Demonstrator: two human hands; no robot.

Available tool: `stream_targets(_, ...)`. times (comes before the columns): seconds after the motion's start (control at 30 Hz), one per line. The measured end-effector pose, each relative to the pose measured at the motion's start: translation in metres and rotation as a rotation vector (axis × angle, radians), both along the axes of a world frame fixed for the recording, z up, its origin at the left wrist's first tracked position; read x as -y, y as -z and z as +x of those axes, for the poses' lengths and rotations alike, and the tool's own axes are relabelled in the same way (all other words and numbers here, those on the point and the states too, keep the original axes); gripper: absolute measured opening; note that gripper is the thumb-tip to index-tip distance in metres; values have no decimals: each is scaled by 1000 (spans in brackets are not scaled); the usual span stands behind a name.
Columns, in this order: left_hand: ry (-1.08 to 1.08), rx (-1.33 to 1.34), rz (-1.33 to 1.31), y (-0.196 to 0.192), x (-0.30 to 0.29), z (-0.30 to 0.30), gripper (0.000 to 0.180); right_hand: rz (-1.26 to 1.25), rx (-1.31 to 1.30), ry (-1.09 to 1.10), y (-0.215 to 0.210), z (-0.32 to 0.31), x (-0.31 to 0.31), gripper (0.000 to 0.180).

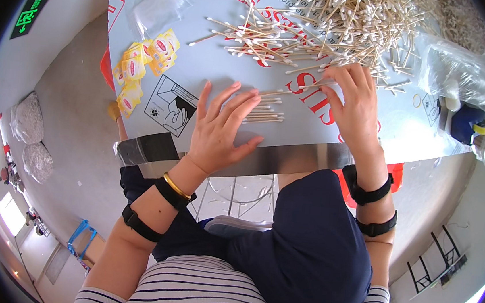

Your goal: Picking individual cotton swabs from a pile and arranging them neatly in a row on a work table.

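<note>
Under my left hand (222,124), fingers stretched out, lies a small row of cotton swabs (267,115) side by side on the metal-topped table (313,137). Their white tips point right, and my palm hides their other ends. My right hand (353,100) is to the right, with thumb and forefinger pinched on a cotton swab (311,85) at the near edge of the heap. A large loose pile of cotton swabs (363,23) spreads beyond my right hand. A smaller scatter of cotton swabs (264,38) lies left of it.
Yellow-and-white printed labels (147,56) lie at the left, near clear plastic bags (160,8). A crumpled clear plastic bag (463,70) and a tape roll (480,127) sit at the right. The table's bare metal front edge (294,156) runs before my knees.
</note>
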State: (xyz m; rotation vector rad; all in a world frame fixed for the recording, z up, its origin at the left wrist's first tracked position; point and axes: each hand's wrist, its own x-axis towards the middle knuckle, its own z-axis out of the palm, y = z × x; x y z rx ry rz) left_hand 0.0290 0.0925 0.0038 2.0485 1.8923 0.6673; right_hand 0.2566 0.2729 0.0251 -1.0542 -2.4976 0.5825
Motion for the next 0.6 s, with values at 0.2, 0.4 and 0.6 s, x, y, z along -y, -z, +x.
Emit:
stream_targets(0.2, 8, 2, -4, -1, 2, -1, 69, 22, 7, -79, 4, -8, -18, 15)
stream_targets(0.4, 18, -12, -13, 1, 1, -1, 68, -52, -72, -198, 6, -43, -1, 18)
stream_targets(0.6, 8, -26, 1, 0, 2, -2, 71, 79, 17, -86, 4, -27, -17, 17)
